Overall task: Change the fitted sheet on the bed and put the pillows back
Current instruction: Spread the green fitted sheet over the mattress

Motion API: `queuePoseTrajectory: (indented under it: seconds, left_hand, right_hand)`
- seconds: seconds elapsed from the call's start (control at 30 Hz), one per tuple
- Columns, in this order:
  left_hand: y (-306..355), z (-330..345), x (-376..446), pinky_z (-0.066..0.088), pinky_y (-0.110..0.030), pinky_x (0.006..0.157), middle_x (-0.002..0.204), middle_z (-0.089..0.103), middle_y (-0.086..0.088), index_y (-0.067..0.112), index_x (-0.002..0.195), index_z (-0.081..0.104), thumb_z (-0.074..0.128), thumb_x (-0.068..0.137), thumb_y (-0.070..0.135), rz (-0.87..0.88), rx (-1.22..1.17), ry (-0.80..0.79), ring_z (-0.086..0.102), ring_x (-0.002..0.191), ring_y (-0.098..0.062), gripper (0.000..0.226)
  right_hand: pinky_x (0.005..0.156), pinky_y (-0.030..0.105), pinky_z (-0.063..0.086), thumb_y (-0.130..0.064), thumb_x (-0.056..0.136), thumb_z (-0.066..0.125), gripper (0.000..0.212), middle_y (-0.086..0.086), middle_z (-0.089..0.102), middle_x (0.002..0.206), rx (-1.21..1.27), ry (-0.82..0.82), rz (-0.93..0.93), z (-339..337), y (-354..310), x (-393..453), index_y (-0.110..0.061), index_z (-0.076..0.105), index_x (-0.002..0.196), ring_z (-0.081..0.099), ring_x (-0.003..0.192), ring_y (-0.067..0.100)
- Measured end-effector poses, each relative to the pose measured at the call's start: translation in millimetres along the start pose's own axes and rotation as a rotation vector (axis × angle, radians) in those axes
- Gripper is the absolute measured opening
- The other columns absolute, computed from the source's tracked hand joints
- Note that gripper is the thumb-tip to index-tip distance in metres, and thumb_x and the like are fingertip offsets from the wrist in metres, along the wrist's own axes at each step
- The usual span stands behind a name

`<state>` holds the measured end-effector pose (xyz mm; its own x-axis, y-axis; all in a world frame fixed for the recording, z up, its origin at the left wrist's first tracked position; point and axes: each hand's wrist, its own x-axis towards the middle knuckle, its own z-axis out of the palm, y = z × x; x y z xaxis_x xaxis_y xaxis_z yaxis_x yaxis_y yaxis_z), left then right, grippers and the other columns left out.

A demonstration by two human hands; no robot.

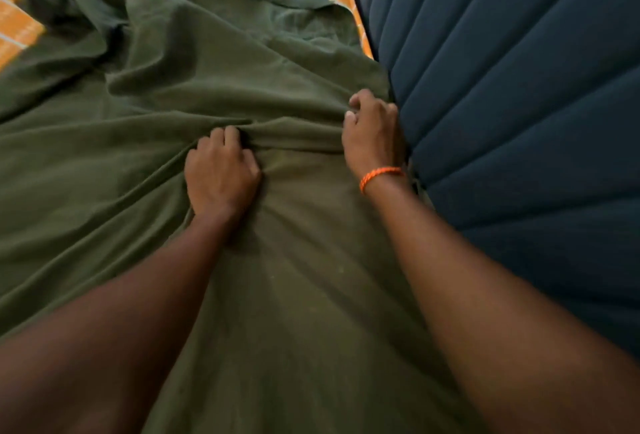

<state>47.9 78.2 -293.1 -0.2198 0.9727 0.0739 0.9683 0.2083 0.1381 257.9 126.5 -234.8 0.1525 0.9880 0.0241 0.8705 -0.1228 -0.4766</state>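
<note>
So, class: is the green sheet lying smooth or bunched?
Bunched: the green sheet lies in folds, gathered where the left hand and right hand grip it.

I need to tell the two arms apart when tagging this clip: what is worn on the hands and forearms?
Both forearms are bare as far as the frame shows, with no sleeves or gloves. The right hand has a braided orange bracelet around its wrist. The left hand shows no band, watch or ring.

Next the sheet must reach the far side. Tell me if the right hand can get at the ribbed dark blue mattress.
Probably yes: the right hand, closed on the olive green sheet, sits against the ribbed dark blue mattress with nothing between.
</note>
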Motion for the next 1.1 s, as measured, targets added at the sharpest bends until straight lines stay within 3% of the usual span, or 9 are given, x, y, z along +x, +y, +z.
queuePoseTrajectory:
  seconds: [0.1, 0.27, 0.33, 0.4, 0.47, 0.57, 0.63, 0.83, 1.1]
  left_hand:
    - [2, 13, 8, 0.048, -0.050, 0.083, 0.109, 0.057, -0.013, 0.014, 0.116, 0.053, 0.045, 0.100, 0.034, 0.011, 0.035, 0.001, 0.055, 0.096, -0.033, 0.027]
    - [-1, 21, 11, 0.044, -0.049, 0.082, 0.111, 0.052, -0.013, 0.013, 0.119, 0.050, 0.050, 0.100, 0.031, -0.011, 0.074, -0.024, 0.049, 0.096, -0.032, 0.026]
    - [-1, 21, 12, 0.041, -0.048, 0.082, 0.112, 0.051, -0.013, 0.012, 0.122, 0.050, 0.052, 0.100, 0.029, -0.008, 0.082, -0.037, 0.048, 0.096, -0.032, 0.027]
    - [-2, 24, 10, 0.039, -0.049, 0.083, 0.115, 0.051, -0.013, 0.012, 0.123, 0.051, 0.053, 0.100, 0.025, 0.022, 0.094, -0.033, 0.047, 0.098, -0.033, 0.027]
    - [-3, 28, 8, 0.040, -0.051, 0.087, 0.122, 0.052, -0.013, 0.011, 0.129, 0.053, 0.051, 0.103, 0.020, 0.072, 0.099, -0.008, 0.049, 0.105, -0.034, 0.028]
    - [-6, 34, 8, 0.040, -0.054, 0.099, 0.141, 0.051, -0.015, 0.011, 0.144, 0.051, 0.046, 0.103, 0.022, 0.120, 0.070, 0.022, 0.049, 0.125, -0.037, 0.043]
    - [-6, 36, 6, 0.037, -0.056, 0.107, 0.150, 0.047, -0.015, 0.014, 0.151, 0.048, 0.045, 0.103, 0.024, 0.122, 0.058, 0.029, 0.046, 0.132, -0.038, 0.049]
    - [-7, 34, 9, 0.025, -0.055, 0.119, 0.168, 0.032, -0.006, 0.022, 0.161, 0.036, 0.038, 0.108, 0.030, 0.089, 0.079, -0.001, 0.040, 0.143, -0.035, 0.054]
    - [-7, 41, 12, 0.035, -0.052, 0.115, 0.158, 0.050, -0.004, 0.023, 0.159, 0.042, 0.039, 0.108, 0.033, 0.064, -0.017, 0.035, 0.051, 0.139, -0.029, 0.052]
  right_hand:
    - [0.093, 0.041, 0.050, -0.035, 0.097, 0.064, 0.043, 0.012, 0.066, 0.130, 0.045, -0.068, 0.042, 8, -13, 64, -0.022, 0.053, 0.136, 0.062, 0.119, 0.035]
    - [0.092, 0.052, 0.059, -0.058, 0.048, 0.095, 0.151, 0.015, 0.053, 0.146, 0.171, -0.263, 0.410, 63, -14, 153, -0.021, 0.003, 0.162, 0.071, 0.112, 0.032]
    - [0.071, 0.039, 0.064, -0.039, 0.065, 0.096, 0.124, 0.018, 0.062, 0.131, 0.275, -0.335, 0.462, 68, -25, 153, -0.011, 0.020, 0.158, 0.077, 0.084, 0.024]
    - [0.042, 0.026, 0.052, -0.014, 0.093, 0.074, 0.058, 0.021, 0.070, 0.100, 0.435, -0.457, 0.457, 69, -38, 154, -0.007, 0.046, 0.142, 0.068, 0.046, 0.018]
    - [0.038, 0.030, 0.052, -0.007, 0.102, 0.053, 0.023, 0.026, 0.069, 0.093, 0.551, -0.389, 0.483, 67, -41, 164, -0.004, 0.053, 0.125, 0.069, 0.045, 0.024]
    - [0.078, 0.041, 0.060, -0.022, 0.100, 0.051, 0.037, 0.021, 0.070, 0.118, 0.458, 0.030, 0.297, 55, -37, 197, -0.008, 0.056, 0.135, 0.075, 0.093, 0.033]
    - [0.099, 0.036, 0.042, -0.024, 0.105, 0.049, 0.040, 0.021, 0.061, 0.135, 0.271, 0.090, 0.154, 44, -31, 209, -0.005, 0.047, 0.140, 0.060, 0.123, 0.035]
    - [0.121, 0.044, 0.026, -0.062, 0.103, 0.040, 0.082, 0.017, 0.031, 0.166, 0.099, -0.366, 0.262, 62, -17, 220, -0.018, 0.009, 0.165, 0.034, 0.150, 0.035]
    - [0.126, 0.041, 0.014, -0.063, 0.106, 0.023, 0.080, 0.017, 0.019, 0.170, 0.130, -0.419, 0.360, 88, 9, 266, -0.007, 0.019, 0.164, 0.020, 0.156, 0.032]
